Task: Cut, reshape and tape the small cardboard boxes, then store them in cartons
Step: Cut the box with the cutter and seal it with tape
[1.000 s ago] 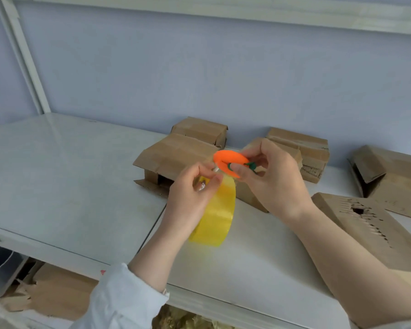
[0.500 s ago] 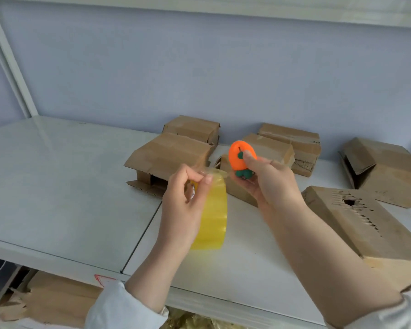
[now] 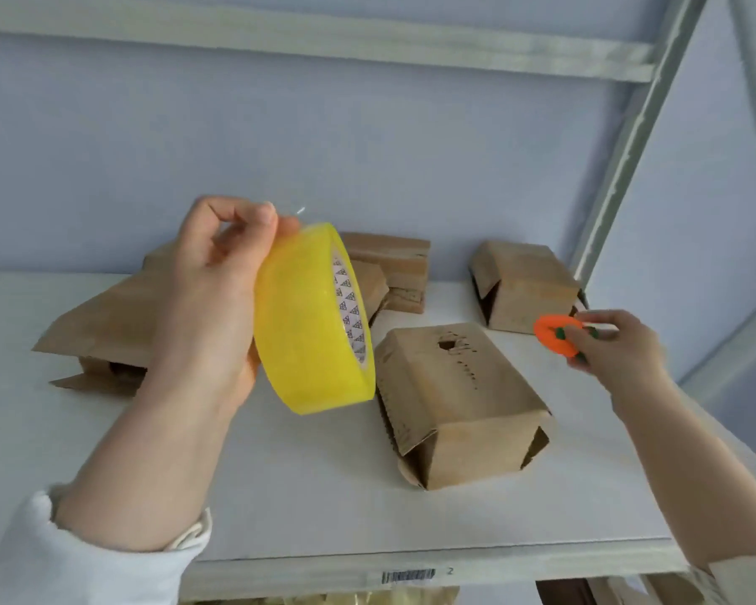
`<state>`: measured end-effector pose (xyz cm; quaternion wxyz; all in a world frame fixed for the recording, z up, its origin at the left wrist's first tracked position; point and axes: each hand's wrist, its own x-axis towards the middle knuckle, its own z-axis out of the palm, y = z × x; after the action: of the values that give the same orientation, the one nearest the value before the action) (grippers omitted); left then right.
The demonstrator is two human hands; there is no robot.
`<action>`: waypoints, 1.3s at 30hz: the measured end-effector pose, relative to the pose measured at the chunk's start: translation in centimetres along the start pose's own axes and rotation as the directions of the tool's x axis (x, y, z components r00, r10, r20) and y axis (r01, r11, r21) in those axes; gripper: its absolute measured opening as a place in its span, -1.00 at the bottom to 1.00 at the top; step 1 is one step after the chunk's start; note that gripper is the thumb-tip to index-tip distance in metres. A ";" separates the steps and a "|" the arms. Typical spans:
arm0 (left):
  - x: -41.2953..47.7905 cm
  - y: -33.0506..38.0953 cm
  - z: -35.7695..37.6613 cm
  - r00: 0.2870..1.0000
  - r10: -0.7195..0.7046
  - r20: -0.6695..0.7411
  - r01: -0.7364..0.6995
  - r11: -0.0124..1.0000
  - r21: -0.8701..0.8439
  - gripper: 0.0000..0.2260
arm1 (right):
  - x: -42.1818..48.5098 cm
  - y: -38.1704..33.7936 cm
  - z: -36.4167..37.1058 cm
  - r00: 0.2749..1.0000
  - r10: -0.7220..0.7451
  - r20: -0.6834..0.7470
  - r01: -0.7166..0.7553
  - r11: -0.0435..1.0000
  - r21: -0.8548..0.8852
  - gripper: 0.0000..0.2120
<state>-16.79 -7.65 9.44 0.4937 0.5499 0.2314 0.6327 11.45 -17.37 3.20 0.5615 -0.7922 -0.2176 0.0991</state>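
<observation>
Tape roll: the yellow tape roll (image 3: 311, 318) is up in the air, stood on edge and tilted, its open core facing right and a little toward the wall; the printed cardboard core shows on that right face.
Left hand: the left hand (image 3: 212, 299) is curled around the roll's left side, thumb and fingertips (image 3: 266, 216) pinched together at the top rim, where a clear end of tape seems to lift off.
Right hand: the right hand (image 3: 616, 349) is out to the right, well apart from the roll, fingers closed on a small orange cutter (image 3: 557, 336) with green bits; the round orange body points left.
Near box: a brown cardboard box (image 3: 459, 403) lies on the white shelf (image 3: 302, 482) just below and right of the roll, its long axis running front to back, a torn hole in its top, end flaps gaping toward the camera.
Other boxes: a flattened box (image 3: 105, 325) lies behind the left wrist; two more (image 3: 393, 264) (image 3: 524, 290) sit by the back wall.
</observation>
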 end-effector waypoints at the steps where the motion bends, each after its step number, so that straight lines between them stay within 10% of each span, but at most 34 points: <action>1: 0.0 -0.1 1.0 1.000 -0.004 0.011 0.004 1.000 -0.003 -0.84 | 0.7 1.9 -0.2 1.000 0.029 0.003 -0.029 0.995 -0.099 -0.86; 8: -0.1 -1.2 5.8 0.998 -0.057 0.016 0.057 0.998 -0.017 -0.83 | 2.8 8.0 0.8 0.973 0.061 0.222 0.078 0.819 -0.568 -0.65; 11: -0.4 -1.3 7.6 0.998 -0.065 0.024 0.066 0.998 -0.025 -0.82 | 0.8 5.2 -0.9 0.965 -0.168 0.201 0.215 0.946 -0.244 -0.52; 13: -0.5 -1.5 9.1 0.997 -0.075 0.006 0.075 0.996 -0.039 -0.82 | -2.3 1.7 -2.4 0.852 -0.383 0.357 0.358 0.924 0.136 -0.52; 17: -1.1 -1.9 12.3 0.991 -0.131 -0.010 0.130 0.989 -0.063 -0.85 | -5.6 -1.1 -1.6 0.468 -0.654 0.595 0.687 0.692 0.220 -0.44; 26: 2.3 -4.4 12.1 0.817 -0.515 0.257 0.477 0.856 0.199 -0.86 | -4.7 -0.9 -1.5 0.542 -0.544 0.640 0.478 0.826 0.298 -0.66; 31: 3.9 -7.7 11.6 0.797 -0.500 0.341 0.433 0.864 0.255 -0.88 | -4.9 0.0 -1.2 0.579 -0.448 0.681 0.330 0.893 0.307 -0.34; 39: 6.3 -12.6 10.9 0.857 -0.357 0.371 0.208 0.899 0.385 -0.78 | -6.9 -2.9 1.4 0.908 -0.310 0.283 0.178 0.894 0.411 -0.56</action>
<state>-1.43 0.28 4.99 0.5218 0.7106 0.2981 0.3659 4.12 -18.51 4.83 0.6643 -0.6064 -0.3875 0.2022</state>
